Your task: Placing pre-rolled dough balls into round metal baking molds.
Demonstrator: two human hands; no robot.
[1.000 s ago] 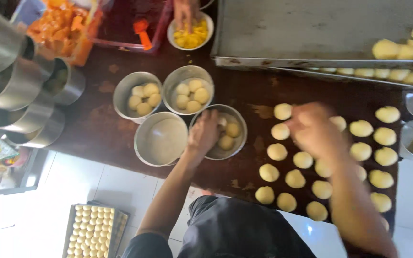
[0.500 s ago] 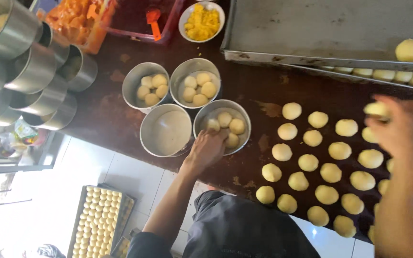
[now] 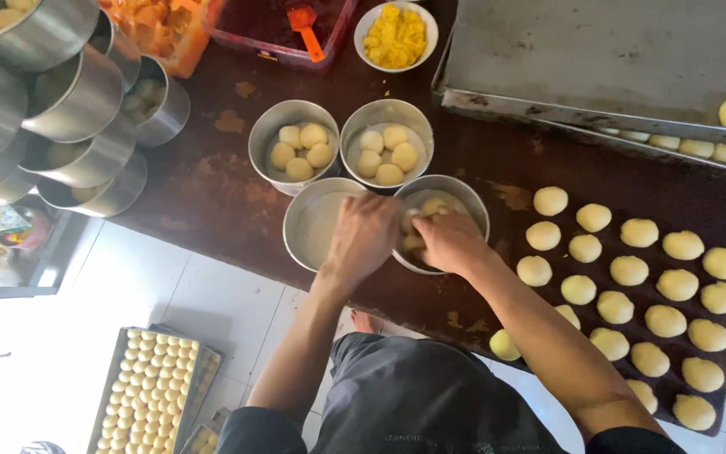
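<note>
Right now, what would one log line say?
left hand: on round tin rim | right hand: inside tin, on dough balls | empty tin: alongside

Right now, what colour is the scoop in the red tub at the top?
Orange: the scoop lies in the red tub, clearest in the head view.

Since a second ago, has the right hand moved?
Yes. The right hand left the rows of dough balls and moved over to the round tin, beside the left hand.

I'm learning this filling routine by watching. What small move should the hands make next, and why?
Probably the right hand should settle its dough ball into the round tin, since both it and the left hand meet there and that tin looks less full than the two behind.
</note>
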